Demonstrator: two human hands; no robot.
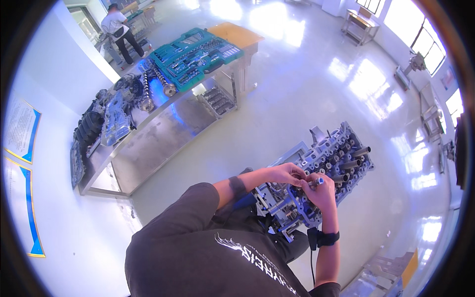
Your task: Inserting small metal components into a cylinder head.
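A grey metal engine cylinder head [324, 148] stands in front of me, with rows of round bores and several dark tubes [352, 165] sticking up out of it. Over its near part my two hands meet, fingertips close together. My right hand [322, 194] is closed around a small shiny metal cylinder [315, 182], whose round end shows between thumb and fingers; its exact kind is too small to tell. Fingers bent in a pinch, my left hand [291, 174] reaches in from the left beside it. What lies between those fingertips is hidden.
At the left, a metal workbench [153, 143] carries an open green tool case [190, 62], camshafts [147, 94] and dark engine parts [91, 126]. Lower metal parts and shafts [284, 210] sit close to my body. A person [118, 32] stands far back left.
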